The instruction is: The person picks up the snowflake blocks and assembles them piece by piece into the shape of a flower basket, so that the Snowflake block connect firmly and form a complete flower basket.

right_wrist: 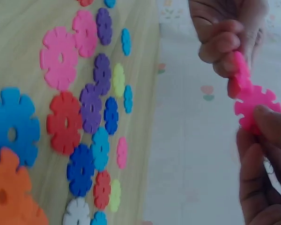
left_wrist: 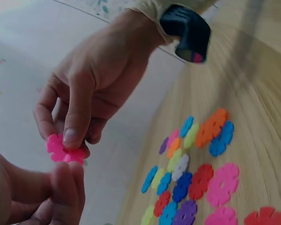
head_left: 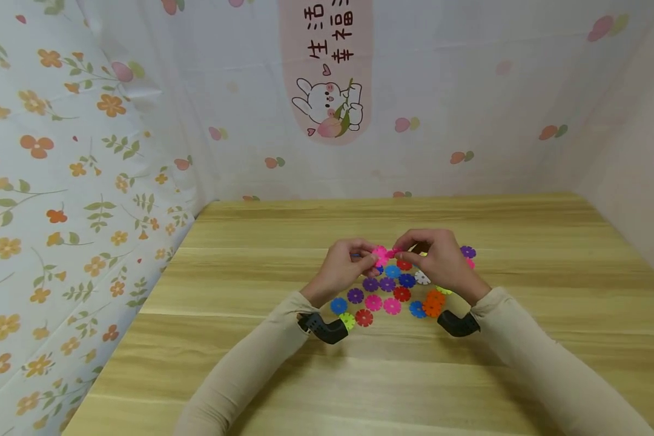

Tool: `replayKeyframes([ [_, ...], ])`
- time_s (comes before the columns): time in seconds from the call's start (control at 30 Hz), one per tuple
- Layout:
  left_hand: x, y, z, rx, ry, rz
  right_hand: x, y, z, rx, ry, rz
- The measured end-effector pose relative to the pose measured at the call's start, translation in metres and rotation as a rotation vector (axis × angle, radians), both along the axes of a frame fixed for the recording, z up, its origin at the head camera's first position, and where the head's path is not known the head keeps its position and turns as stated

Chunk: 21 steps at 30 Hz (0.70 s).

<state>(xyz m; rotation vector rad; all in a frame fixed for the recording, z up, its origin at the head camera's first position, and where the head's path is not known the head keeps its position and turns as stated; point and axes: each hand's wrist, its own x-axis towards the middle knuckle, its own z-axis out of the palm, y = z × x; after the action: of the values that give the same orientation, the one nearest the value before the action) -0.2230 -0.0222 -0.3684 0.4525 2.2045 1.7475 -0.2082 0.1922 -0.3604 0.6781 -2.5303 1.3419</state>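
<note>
Two pink notched plastic discs meet at their edges between my hands, above the table. My left hand (head_left: 340, 266) pinches one pink disc (head_left: 380, 255) between thumb and fingers. Opposite it, my right hand (head_left: 441, 260) pinches the other pink disc (right_wrist: 255, 107), which shows its flat face in the right wrist view. The two discs stand at an angle to each other, and their slots seem to overlap. Fingertips hide part of both. Below the hands lie loose discs of the same kind, among them a red disc (head_left: 401, 294) and a purple disc (head_left: 355, 295).
The wooden table (head_left: 240, 363) carries several more discs, including an orange disc (head_left: 433, 303), a white disc (head_left: 422, 277) and a blue disc (head_left: 338, 306). Some lie overlapped beneath the right forearm. A patterned cloth (head_left: 469, 91) hangs behind the table, and a flowered one (head_left: 87, 200) at left.
</note>
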Motion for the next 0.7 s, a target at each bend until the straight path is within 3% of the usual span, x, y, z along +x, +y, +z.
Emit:
replayKeyframes([
  [0.17, 0.003, 0.001, 0.009, 0.011, 0.041, 0.007, 0.001, -0.001, 0.000, -0.046, 0.062, 0.004],
  [0.4, 0.006, 0.003, 0.014, 0.062, 0.007, -0.045, 0.005, 0.003, 0.001, -0.112, -0.017, 0.057],
  [0.57, 0.003, 0.001, 0.011, 0.086, -0.004, -0.018, 0.005, -0.002, -0.001, -0.066, -0.017, 0.027],
  [0.7, -0.006, -0.001, 0.010, 0.071, -0.067, -0.042, 0.003, -0.005, -0.005, 0.026, -0.053, -0.013],
])
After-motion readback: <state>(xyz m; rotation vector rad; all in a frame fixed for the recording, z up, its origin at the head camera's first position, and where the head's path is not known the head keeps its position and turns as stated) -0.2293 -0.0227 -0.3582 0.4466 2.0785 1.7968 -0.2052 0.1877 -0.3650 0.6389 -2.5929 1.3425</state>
